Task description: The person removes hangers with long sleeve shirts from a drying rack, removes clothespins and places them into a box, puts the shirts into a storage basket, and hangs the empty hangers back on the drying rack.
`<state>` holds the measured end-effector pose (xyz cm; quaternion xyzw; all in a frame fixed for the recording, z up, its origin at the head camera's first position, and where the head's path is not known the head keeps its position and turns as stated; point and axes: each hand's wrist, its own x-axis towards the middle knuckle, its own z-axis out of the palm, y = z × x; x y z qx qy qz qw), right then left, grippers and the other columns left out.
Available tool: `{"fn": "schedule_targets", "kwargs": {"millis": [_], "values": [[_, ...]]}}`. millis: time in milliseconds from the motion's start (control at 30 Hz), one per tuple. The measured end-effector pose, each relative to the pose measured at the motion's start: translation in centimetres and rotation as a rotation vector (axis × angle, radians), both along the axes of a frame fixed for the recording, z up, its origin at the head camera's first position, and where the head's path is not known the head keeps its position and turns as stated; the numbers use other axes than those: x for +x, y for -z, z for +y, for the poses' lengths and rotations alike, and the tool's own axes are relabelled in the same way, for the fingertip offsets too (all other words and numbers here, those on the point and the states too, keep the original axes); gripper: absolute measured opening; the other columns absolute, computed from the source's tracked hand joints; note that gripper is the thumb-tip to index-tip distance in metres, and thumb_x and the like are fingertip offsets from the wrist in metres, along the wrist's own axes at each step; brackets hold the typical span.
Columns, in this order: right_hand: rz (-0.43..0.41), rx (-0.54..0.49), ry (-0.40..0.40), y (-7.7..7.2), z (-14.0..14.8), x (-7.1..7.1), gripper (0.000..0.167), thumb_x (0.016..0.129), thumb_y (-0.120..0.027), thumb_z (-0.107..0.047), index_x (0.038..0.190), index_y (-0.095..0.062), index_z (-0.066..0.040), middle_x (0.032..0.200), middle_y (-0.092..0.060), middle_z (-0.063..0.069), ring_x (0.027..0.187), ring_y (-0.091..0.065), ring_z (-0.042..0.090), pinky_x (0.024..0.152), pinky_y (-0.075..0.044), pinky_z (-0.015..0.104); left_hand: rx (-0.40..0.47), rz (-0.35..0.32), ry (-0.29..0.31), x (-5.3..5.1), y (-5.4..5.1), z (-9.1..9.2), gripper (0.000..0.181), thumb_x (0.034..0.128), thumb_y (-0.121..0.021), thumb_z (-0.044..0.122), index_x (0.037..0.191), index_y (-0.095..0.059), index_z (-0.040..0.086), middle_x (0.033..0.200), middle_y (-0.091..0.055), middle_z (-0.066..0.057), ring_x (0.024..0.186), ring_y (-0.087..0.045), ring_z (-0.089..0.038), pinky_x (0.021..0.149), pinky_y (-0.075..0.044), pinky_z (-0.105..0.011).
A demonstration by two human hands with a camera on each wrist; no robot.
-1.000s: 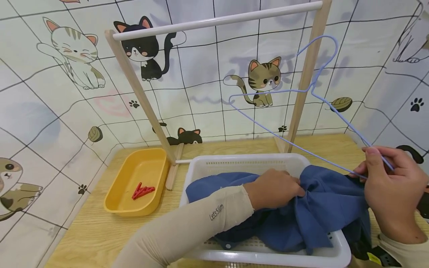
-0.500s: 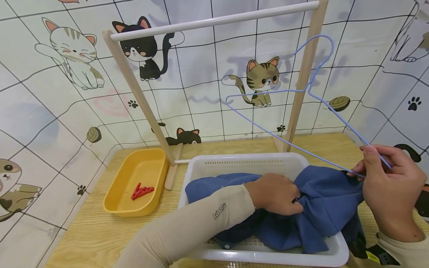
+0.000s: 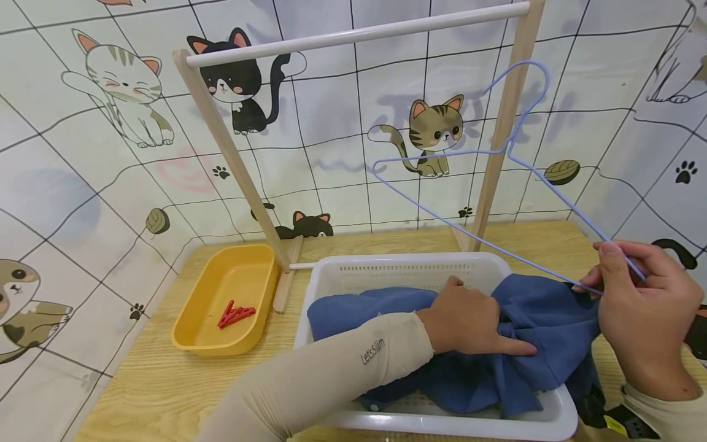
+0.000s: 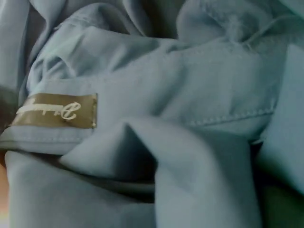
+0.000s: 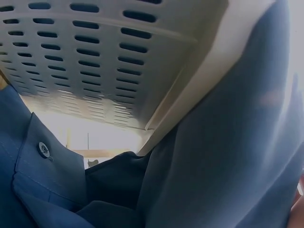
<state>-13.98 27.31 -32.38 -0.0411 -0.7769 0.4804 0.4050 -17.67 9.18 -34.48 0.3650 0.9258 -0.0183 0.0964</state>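
A blue wire clothes hanger [image 3: 442, 217] is held up on the right, its hook pointing upward. My right hand [image 3: 649, 307] pinches one of its lower corners between thumb and fingers. Crumpled blue shirt [image 3: 552, 344] cloth lies in the white basket, hanging over its right edge beneath that hand. My left hand [image 3: 469, 322] rests on the shirt, thumb stretched straight across it; the other fingertips are hidden. The left wrist view shows a brown label [image 4: 57, 111] inside a stitched band. A button [image 5: 43, 149] on the shirt appears in the right wrist view.
The white basket [image 3: 442, 423] has slotted walls. Behind it stands a wooden rack with a white rod [image 3: 359, 35] on top. At left, a yellow tray [image 3: 237, 276] contains red clothespins [image 3: 234, 315]. Cat-patterned walls surround the wooden table [image 3: 138, 393].
My left hand has let go of its pinch on the cloth and shifted slightly right, with the thumb now extended. My right hand and the hanger stay almost in place.
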Motion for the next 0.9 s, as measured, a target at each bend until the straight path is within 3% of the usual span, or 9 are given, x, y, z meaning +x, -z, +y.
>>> {"fn": "schedule_targets", "kwargs": {"millis": [100, 200, 333, 433, 567, 767, 900], "values": [[-0.012, 0.007, 0.006, 0.07, -0.03, -0.07, 0.02, 0.101, -0.057, -0.015, 0.116, -0.069, -0.01, 0.076, -0.058, -0.019, 0.059, -0.056, -0.008, 0.066, -0.047, 0.004, 0.034, 0.016, -0.014, -0.12, 0.11, -0.15, 0.053, 0.0809, -0.055, 0.08, 0.095, -0.059, 0.03, 0.063, -0.057, 0.016, 0.06, -0.054, 0.0, 0.074, -0.04, -0.03], [-0.023, 0.002, 0.012, 0.15, -0.03, -0.1, 0.02, 0.1, -0.058, -0.015, 0.117, -0.069, -0.009, 0.075, -0.058, -0.019, 0.059, -0.056, -0.008, 0.067, -0.047, 0.004, 0.062, 0.002, -0.027, -0.18, 0.15, -0.25, 0.064, 0.0803, -0.064, 0.071, 0.126, -0.045, 0.031, 0.068, -0.059, 0.017, 0.062, -0.053, 0.0, 0.068, -0.039, -0.026], [-0.032, -0.011, 0.015, 0.16, 0.0, -0.17, 0.018, 0.1, -0.058, -0.014, 0.115, -0.069, -0.013, 0.077, -0.059, -0.02, 0.059, -0.056, -0.007, 0.066, -0.047, 0.004, 0.033, 0.003, -0.011, -0.18, 0.16, -0.27, 0.069, 0.085, -0.07, 0.054, 0.141, -0.036, 0.034, 0.074, -0.063, 0.016, 0.064, -0.055, -0.001, 0.064, -0.043, -0.026], [-0.033, -0.012, 0.011, 0.12, 0.01, -0.26, 0.017, 0.1, -0.058, -0.014, 0.114, -0.068, -0.014, 0.077, -0.059, -0.021, 0.058, -0.056, -0.007, 0.065, -0.048, 0.004, -0.017, 0.025, 0.022, -0.12, 0.18, -0.25, 0.055, 0.09, -0.068, 0.04, 0.139, -0.044, 0.039, 0.08, -0.066, 0.015, 0.068, -0.058, -0.003, 0.064, -0.046, -0.028], [-0.021, -0.012, 0.002, 0.06, 0.04, -0.26, 0.018, 0.101, -0.057, -0.014, 0.114, -0.069, -0.013, 0.074, -0.059, -0.022, 0.057, -0.057, -0.008, 0.064, -0.048, 0.004, -0.011, 0.061, 0.07, -0.02, 0.29, -0.34, 0.034, 0.0944, -0.062, 0.027, 0.123, -0.063, 0.045, 0.089, -0.069, 0.016, 0.073, -0.058, -0.002, 0.062, -0.047, -0.03], [-0.019, -0.012, 0.006, 0.02, 0.02, -0.12, 0.019, 0.101, -0.056, -0.017, 0.115, -0.069, -0.013, 0.073, -0.059, -0.021, 0.057, -0.057, -0.008, 0.063, -0.047, 0.005, 0.044, 0.116, 0.095, 0.14, 0.46, -0.55, 0.024, 0.0947, -0.062, 0.024, 0.098, -0.074, 0.044, 0.092, -0.064, 0.018, 0.072, -0.053, 0.001, 0.054, -0.043, -0.027], [-0.016, -0.001, 0.002, 0.08, 0.02, -0.03, 0.019, 0.102, -0.055, -0.016, 0.116, -0.068, -0.013, 0.076, -0.059, -0.023, 0.058, -0.056, -0.009, 0.064, -0.047, 0.005, -0.016, 0.083, 0.104, 0.26, 0.94, -0.24, 0.018, 0.0943, -0.06, 0.027, 0.096, -0.072, 0.041, 0.093, -0.059, 0.014, 0.071, -0.052, -0.004, 0.061, -0.045, -0.031]]}}
